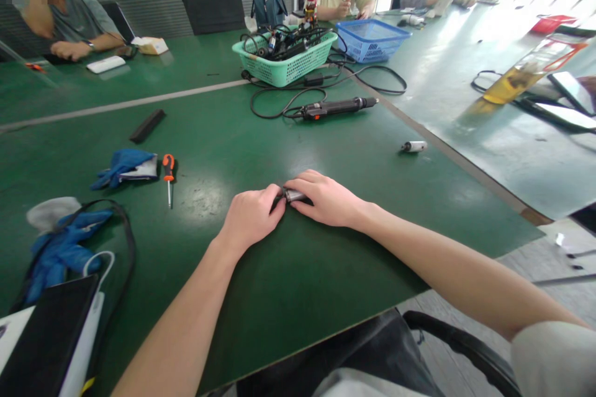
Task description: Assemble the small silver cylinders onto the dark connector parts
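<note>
Both my hands meet at the middle of the green table (288,285). My left hand (251,216) is closed, its fingers pinched on the left end of a small dark and silver cylindrical part (293,196). My right hand (326,198) lies over the same part with its fingers curled around the right end. Most of the part is hidden under my fingers. An orange-handled screwdriver (168,175) lies to the left, apart from my hands. A small silver cylinder (414,146) rests to the right.
A black electric screwdriver (335,107) with its cable lies ahead, before a green basket (286,62) of tools and a blue basket (371,39). Blue gloves (123,166) and a black bar (147,125) sit at left. Other people sit at the far side.
</note>
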A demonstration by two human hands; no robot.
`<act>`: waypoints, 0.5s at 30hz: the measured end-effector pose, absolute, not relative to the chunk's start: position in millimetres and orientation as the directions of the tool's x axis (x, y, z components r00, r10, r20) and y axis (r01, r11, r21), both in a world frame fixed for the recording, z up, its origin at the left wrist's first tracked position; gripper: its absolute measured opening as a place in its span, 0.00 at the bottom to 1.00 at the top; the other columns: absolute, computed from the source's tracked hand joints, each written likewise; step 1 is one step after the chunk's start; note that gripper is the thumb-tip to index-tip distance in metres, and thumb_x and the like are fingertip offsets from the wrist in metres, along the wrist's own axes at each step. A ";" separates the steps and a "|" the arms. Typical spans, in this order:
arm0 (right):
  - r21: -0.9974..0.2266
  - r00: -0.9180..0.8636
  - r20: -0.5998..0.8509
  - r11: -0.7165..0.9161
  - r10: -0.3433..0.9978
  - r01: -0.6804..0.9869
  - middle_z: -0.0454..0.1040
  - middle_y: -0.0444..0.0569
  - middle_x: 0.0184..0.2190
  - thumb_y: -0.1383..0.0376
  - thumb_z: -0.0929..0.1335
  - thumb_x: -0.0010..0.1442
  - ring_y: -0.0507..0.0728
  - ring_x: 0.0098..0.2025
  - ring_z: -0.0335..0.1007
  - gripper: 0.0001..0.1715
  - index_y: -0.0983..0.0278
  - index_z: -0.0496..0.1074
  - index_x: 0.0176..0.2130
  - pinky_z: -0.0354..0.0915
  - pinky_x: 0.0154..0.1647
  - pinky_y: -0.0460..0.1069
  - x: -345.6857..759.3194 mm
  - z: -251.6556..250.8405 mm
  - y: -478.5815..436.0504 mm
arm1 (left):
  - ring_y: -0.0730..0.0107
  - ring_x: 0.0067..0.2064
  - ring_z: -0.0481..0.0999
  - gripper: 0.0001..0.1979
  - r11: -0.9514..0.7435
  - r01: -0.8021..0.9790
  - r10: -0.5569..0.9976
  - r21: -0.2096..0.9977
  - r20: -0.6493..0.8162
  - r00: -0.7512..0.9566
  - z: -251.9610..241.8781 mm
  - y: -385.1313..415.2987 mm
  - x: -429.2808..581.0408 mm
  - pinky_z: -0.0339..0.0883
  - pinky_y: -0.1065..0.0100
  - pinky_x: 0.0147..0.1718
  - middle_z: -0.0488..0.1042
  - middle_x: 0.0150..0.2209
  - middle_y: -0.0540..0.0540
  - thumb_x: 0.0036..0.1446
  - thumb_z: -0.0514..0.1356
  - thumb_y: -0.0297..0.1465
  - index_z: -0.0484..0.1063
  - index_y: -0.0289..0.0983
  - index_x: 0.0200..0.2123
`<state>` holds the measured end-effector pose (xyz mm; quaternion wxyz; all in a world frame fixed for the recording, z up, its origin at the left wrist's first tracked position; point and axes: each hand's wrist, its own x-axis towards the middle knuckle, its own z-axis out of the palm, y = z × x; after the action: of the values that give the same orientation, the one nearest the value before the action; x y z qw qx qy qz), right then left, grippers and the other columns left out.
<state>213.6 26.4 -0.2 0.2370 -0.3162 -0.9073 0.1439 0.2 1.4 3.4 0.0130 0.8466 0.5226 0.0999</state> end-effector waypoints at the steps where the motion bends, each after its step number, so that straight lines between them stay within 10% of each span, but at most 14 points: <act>1: -0.408 -0.689 0.340 0.760 0.641 0.506 0.75 0.55 0.47 0.65 0.66 0.66 0.63 0.51 0.69 0.20 0.64 0.69 0.57 0.68 0.54 0.59 213.7 -0.5 26.2 | 0.64 0.31 0.77 0.12 -0.458 0.880 0.885 0.128 0.155 0.438 3.8 1.3 0.1 0.58 0.66 0.28 0.78 0.32 0.46 0.67 0.51 0.38 0.71 0.39 0.41; 15: -0.209 -0.794 0.293 0.846 0.533 0.490 0.71 0.56 0.51 0.70 0.61 0.69 0.62 0.52 0.68 0.20 0.60 0.69 0.57 0.67 0.53 0.59 217.5 5.8 24.4 | 0.63 0.31 0.77 0.11 -0.454 0.889 0.883 0.068 0.166 0.438 3.2 1.1 2.2 0.55 0.64 0.27 0.79 0.32 0.47 0.66 0.51 0.36 0.70 0.40 0.36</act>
<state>217.5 24.4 5.8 0.1727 -0.2706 -0.9451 0.0610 2.2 1.1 3.2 -0.0147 0.8479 0.5225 0.0886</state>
